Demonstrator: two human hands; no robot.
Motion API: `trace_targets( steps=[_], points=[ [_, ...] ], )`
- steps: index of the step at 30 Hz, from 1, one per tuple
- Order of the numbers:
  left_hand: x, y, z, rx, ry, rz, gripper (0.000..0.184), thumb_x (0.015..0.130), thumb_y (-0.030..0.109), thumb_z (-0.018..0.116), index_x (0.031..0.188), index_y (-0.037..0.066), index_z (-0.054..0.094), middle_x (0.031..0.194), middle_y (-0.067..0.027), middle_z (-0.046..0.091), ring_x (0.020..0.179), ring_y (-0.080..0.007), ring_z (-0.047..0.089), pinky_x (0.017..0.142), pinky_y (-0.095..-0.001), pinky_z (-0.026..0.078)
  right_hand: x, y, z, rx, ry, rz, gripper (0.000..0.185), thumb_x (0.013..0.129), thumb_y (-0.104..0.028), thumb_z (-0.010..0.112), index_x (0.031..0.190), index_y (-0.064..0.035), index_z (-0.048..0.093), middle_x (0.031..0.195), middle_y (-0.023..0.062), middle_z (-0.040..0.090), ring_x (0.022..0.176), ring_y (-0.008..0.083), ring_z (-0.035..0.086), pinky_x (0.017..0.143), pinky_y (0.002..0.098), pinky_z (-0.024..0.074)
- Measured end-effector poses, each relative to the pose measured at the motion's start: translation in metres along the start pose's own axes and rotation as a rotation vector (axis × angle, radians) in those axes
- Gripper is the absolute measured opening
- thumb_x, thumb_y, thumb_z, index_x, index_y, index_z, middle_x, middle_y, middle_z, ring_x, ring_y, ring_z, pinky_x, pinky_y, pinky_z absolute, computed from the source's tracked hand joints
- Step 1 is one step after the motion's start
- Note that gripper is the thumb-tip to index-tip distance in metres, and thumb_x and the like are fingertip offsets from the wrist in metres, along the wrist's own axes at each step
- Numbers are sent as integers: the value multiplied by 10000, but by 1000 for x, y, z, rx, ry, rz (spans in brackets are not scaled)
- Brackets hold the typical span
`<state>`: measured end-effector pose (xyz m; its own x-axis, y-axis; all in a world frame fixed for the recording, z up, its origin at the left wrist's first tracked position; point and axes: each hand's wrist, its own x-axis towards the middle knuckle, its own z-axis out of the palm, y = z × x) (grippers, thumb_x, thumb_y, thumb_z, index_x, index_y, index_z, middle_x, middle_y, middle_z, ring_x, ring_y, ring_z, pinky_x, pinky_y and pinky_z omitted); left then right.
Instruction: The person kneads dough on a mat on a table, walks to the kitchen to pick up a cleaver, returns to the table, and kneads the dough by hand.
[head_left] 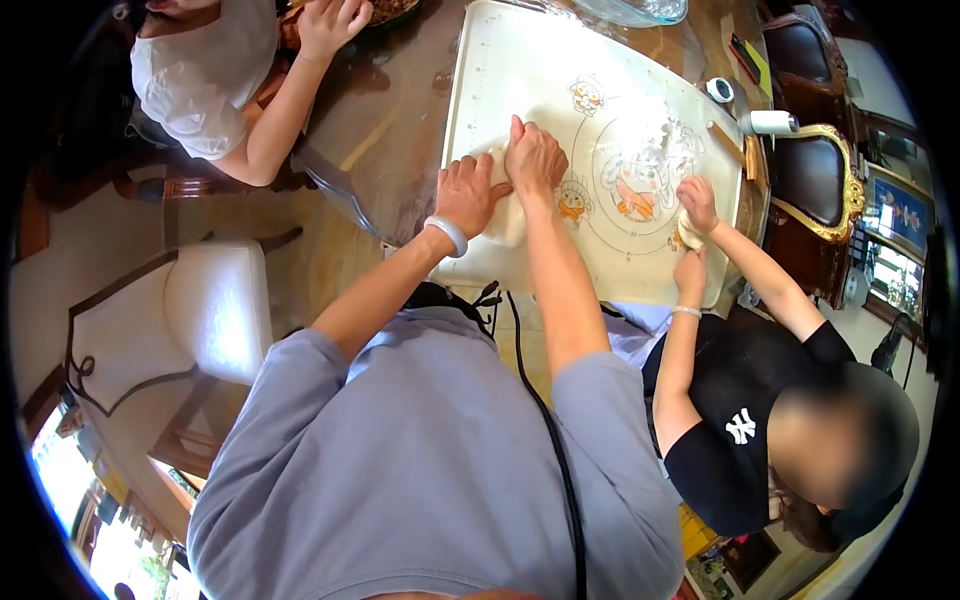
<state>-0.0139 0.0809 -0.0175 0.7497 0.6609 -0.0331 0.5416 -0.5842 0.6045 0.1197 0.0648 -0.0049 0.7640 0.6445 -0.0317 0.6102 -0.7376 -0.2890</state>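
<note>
Nearest the lens: grey shirt (pixel 430 470) filling the lower centre, a black cord (pixel 555 440) down its front. Both arms run straight up the frame, elbows long, which probably lets body weight bear down through the wrists.

Left hand (pixel 468 195), bangle (pixel 449 235) at the wrist, lies on pale dough (pixel 508 228) just left of upper centre; right hand (pixel 537 155) sits just beside it, over the dough's right side. Fingers bent, hands side by side, likely to keep the lump pinned from both sides. Undersides hidden; cannot tell whether either hand is clamped on the dough or only pressing.

Dough rests on the left part of a pale mat (pixel 510 60). The mat presumably shields the table (pixel 380 130); its raised-looking rim may keep flour in. Flour (pixel 665 150) lies right of centre, within reach of both workers. A wooden stick (pixel 725 142) lies at the mat's right edge, perhaps parked out of the way.

Right of frame: co-worker's two hands (pixel 697 203) on a smaller piece (pixel 689 230), one above, one below. Upper left: another person's raised arm (pixel 290 110).

Writing: white interlocked letters, NY (pixel 741 426), on the co-worker's black top. Mat prints cartoon figures and rings; marks along them too small to read. White cylinder (pixel 774 122), upper right: no legible label.
</note>
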Motion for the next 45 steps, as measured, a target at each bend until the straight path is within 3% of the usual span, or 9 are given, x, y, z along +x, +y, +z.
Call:
trace_targets(
  steps=[3, 6, 8, 10, 17, 32, 35, 38, 45],
  points=[
    [1, -9, 0, -191, -40, -24, 495, 856, 392, 643, 1130, 2, 513, 1073, -193, 583, 983, -331, 566, 839, -424, 429, -4, 11, 2, 88, -30, -29, 514, 955, -451, 435, 719, -49, 652, 744, 167, 664, 805, 347, 640, 722, 460, 487],
    [9, -26, 1, -640, -224, -233, 555, 873, 484, 577, 1134, -5, 536, 1092, -199, 595, 1005, -323, 572, 885, -408, 436, -20, 27, -27, 835, -239, 344, 599, 932, -531, 430, 678, -46, 673, 748, 142, 679, 817, 291, 639, 751, 418, 481],
    [9, -7, -30, -940, -181, -401, 549, 890, 495, 547, 1100, -12, 545, 1037, -199, 612, 962, -299, 595, 853, -400, 452, -34, 26, -62, 708, -356, 286, 630, 910, -565, 444, 659, -42, 688, 761, 125, 687, 807, 251, 637, 735, 355, 478],
    [2, 12, -25, -740, -23, -158, 458, 933, 419, 485, 1036, -21, 558, 919, -189, 617, 856, -318, 599, 763, -405, 463, -48, 12, -83, 522, -412, 193, 618, 908, -550, 464, 649, -34, 686, 749, 128, 684, 818, 271, 635, 736, 341, 474],
    [-17, -2, -6, -202, 185, 239, 276, 897, 275, 505, 1101, 96, 549, 1178, -139, 504, 1081, -346, 440, 895, -468, 339, -89, 2, -9, 224, 649, -448, 244, 907, -270, 470, 857, -79, 614, 801, 90, 623, 795, 288, 574, 719, 446, 421],
    [51, -41, 29, 11, 113, 5, 236, 935, 258, 457, 1000, 74, 591, 929, -136, 629, 917, -349, 553, 799, -464, 409, -13, -4, 2, -36, -63, -249, 419, 962, -360, 455, 816, -51, 696, 783, 137, 685, 759, 341, 644, 696, 435, 497],
    [39, -21, 6, -715, 164, -267, 279, 959, 261, 462, 1123, 48, 538, 708, -128, 605, 677, -276, 608, 649, -420, 459, -21, 2, -16, 399, -181, -9, 427, 961, -387, 427, 859, -82, 707, 787, 149, 691, 804, 320, 659, 724, 406, 503],
    [10, -2, -17, -714, 125, -235, 323, 978, 282, 454, 1187, 39, 491, 684, -140, 610, 672, -247, 629, 614, -397, 463, -42, 5, -65, 528, -389, 1, 408, 966, -406, 402, 986, -117, 690, 884, 138, 703, 892, 285, 667, 727, 372, 513],
    [-34, 14, -9, -318, 378, 172, 264, 876, 156, 547, 1122, 63, 536, 949, -168, 603, 855, -338, 583, 737, -422, 458, -116, 8, -35, 113, 395, -561, 177, 855, -178, 529, 975, -93, 627, 801, 61, 618, 704, 256, 572, 643, 383, 444]
  ],
)
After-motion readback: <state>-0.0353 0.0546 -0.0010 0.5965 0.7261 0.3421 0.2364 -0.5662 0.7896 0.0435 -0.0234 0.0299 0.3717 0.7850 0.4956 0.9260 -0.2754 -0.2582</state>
